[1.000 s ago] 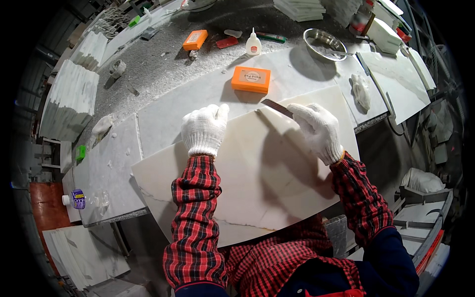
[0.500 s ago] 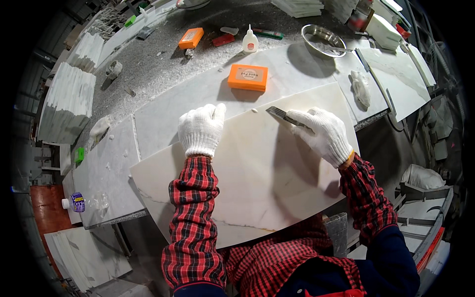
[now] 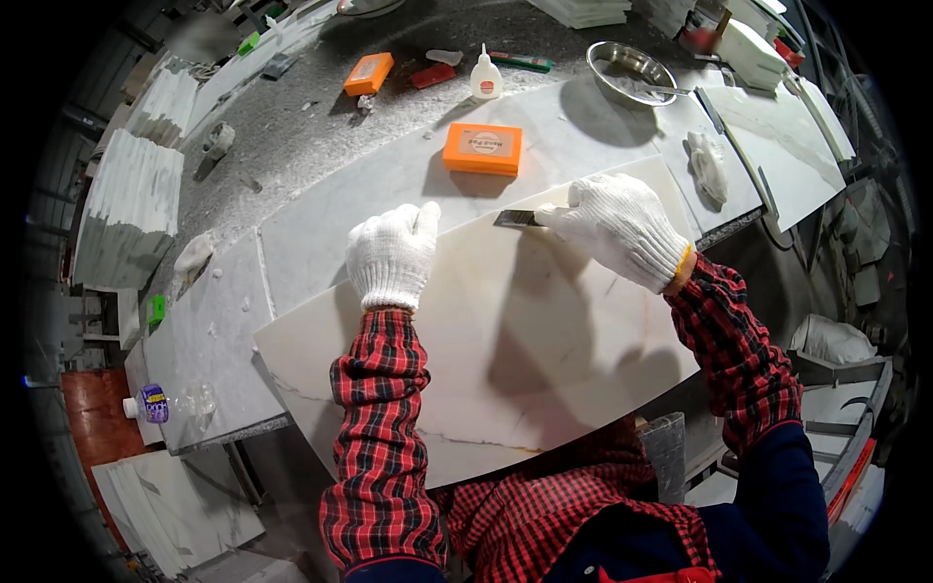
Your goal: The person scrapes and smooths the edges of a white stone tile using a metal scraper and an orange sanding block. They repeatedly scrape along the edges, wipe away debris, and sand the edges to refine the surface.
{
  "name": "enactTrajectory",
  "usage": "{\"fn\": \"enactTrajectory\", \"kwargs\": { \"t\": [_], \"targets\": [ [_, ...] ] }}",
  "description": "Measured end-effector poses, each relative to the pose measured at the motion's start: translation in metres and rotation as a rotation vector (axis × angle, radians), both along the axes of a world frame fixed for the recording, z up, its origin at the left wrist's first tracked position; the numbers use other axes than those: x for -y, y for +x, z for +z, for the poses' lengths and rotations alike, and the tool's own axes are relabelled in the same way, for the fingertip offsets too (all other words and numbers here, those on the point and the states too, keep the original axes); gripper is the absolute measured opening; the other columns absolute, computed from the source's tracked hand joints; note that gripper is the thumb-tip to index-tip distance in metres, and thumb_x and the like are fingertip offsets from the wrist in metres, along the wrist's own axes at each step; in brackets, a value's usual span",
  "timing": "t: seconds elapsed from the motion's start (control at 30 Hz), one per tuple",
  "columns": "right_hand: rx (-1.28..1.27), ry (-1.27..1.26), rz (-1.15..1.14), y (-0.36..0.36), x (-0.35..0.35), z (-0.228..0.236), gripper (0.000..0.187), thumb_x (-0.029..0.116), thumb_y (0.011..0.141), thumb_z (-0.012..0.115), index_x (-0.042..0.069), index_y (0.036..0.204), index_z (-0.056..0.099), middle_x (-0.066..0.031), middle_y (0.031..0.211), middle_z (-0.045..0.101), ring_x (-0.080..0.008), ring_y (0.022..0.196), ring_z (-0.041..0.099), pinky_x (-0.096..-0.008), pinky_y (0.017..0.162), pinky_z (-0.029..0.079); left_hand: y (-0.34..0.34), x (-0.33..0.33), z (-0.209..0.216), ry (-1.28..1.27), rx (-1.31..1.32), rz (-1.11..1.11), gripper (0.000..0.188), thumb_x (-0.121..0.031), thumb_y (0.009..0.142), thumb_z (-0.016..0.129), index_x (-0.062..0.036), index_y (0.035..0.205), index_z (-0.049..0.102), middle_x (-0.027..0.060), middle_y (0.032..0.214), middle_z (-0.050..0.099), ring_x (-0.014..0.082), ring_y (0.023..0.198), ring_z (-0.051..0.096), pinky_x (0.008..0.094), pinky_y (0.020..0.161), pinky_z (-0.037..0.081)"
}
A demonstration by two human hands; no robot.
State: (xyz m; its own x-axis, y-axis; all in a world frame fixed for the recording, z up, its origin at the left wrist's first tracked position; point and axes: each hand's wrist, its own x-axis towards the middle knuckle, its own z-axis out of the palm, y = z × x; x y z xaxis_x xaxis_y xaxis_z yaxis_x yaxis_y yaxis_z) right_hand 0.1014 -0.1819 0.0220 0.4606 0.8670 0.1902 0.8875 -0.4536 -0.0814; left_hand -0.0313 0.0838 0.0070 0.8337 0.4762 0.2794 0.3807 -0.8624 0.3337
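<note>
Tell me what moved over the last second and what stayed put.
The right hand slid its flat blade leftward along the marble slab's far edge, toward the left hand. The left hand stayed pressed flat on the slab; the slab and the orange block did not shift.

A single view comes from a wide fisheye camera worn on the person's head. It looks steeply down and forward over the bench (image 3: 321,194), close above the near edge, so both forearms enter from the lower edge. Straight edges bend toward the dark round rim, and the far edge lies at the top.
</note>
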Motion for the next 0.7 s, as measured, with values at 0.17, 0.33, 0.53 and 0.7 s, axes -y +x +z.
{"fn": "enactTrajectory", "kwargs": {
  "t": [0.17,0.33,0.53,0.7],
  "targets": [
    [0.058,0.275,0.157,0.000,0.019,-0.001,0.029,0.017,0.087,0.071,0.024,0.114,0.078,-0.0064,0.081,0.063,-0.0297,0.072,0.063,-0.0424,0.061,0.050,0.002,0.002,0.001,-0.022,-0.006,0.004,0.043,-0.041,0.095,0.063,-0.0080,0.067,0.068,0.0149,0.073,0.069,0.0370,0.073,0.067,0.0476,0.070,0.052],
    [-0.222,0.425,-0.020,-0.032,0.058,-0.007,0.037,0.012,0.087,0.072,0.023,0.122,0.077,-0.0063,0.081,0.067,-0.0275,0.073,0.066,-0.0395,0.063,0.052,0.000,0.004,0.002,0.018,0.091,-0.037,0.041,-0.036,0.094,0.064,-0.0080,0.063,0.066,0.0143,0.069,0.068,0.0365,0.069,0.066,0.0476,0.070,0.053],
    [-0.474,0.587,-0.318,-0.083,0.107,-0.030,0.031,0.005,0.084,0.077,0.011,0.114,0.079,-0.0074,0.082,0.069,-0.0229,0.071,0.067,-0.0343,0.063,0.053,0.000,-0.004,-0.009,-0.036,0.037,-0.015,0.041,-0.038,0.094,0.065,-0.0072,0.067,0.067,0.0158,0.072,0.068,0.0378,0.073,0.066,0.0490,0.072,0.052],
    [-0.406,0.727,-0.364,-0.103,0.112,-0.037,0.032,0.003,0.085,0.077,0.007,0.117,0.077,-0.0075,0.081,0.070,-0.0187,0.063,0.068,-0.0323,0.058,0.053,0.000,-0.002,-0.005,-0.073,0.011,0.005,0.042,-0.038,0.095,0.065,-0.0065,0.067,0.067,0.0158,0.072,0.068,0.0372,0.075,0.066,0.0491,0.072,0.051]
  ]
}}
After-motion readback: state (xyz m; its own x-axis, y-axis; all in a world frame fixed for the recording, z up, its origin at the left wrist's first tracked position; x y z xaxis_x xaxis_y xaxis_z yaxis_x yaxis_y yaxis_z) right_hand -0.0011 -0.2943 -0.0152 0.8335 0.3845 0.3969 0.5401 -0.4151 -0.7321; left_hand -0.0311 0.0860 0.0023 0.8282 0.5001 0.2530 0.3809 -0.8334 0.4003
